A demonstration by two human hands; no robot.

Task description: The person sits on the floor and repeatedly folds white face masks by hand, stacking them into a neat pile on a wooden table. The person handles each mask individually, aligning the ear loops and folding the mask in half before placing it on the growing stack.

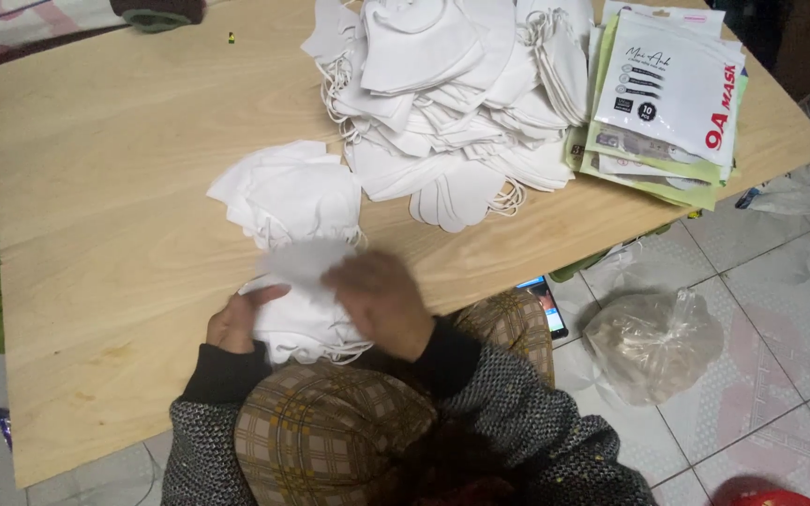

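Left hand (234, 323) grips the left edge of a small stack of white face masks (304, 323) at the near edge of the wooden bench (96, 187), thumb on top, fingers under. Right hand (382, 302) is blurred w/ motion, palm down over the stack's right side, fingers curled; looks to be pinching the top mask, which lifts up toward the middle, but can't tell for sure.

Stack sits directly btwn both hands, touching each, ear loops trailing off its near edge toward the lap.

To do it well, I'd judge: keep the left thumb pressing so the stack stays square, take one mask at a time w/ the right, keep loops from tangling.

Just beyond the hands, a second small pile of masks (288, 192); farther back, a big loose heap of masks (452, 94). To its right, touching it, a stack of printed packaging pouches (667, 103). On the tiled floor at right, a crumpled clear plastic bag (653, 342)
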